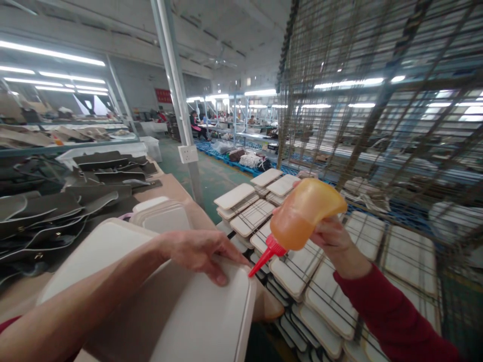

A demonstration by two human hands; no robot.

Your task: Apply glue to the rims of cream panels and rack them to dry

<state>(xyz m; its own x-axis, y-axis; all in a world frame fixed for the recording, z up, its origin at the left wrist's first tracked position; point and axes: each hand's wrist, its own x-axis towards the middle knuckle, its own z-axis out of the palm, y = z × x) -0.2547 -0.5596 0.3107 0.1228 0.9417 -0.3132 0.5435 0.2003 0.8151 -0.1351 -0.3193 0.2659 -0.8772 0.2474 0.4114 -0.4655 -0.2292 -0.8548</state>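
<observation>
My left hand (204,254) grips the top corner of a pale, round-cornered panel (207,306), its thumb lying on the near face. In my right hand (328,234) is a squeeze bottle (302,213) of amber liquid, tipped downward. The bottle's red nozzle (266,256) has its tip at the panel's upper right edge, close to my left fingertips. Whether liquid is coming out is too small to tell. Behind my left forearm, another pale panel (98,251) leans beside a small stack of panels (166,216).
Wire racks (298,271) holding rows of pale panels stand at the right, below a raised wire mesh (362,100). Dark grey pieces (56,211) pile up at the left. A metal post (177,90) with a socket box rises ahead. People sit far back.
</observation>
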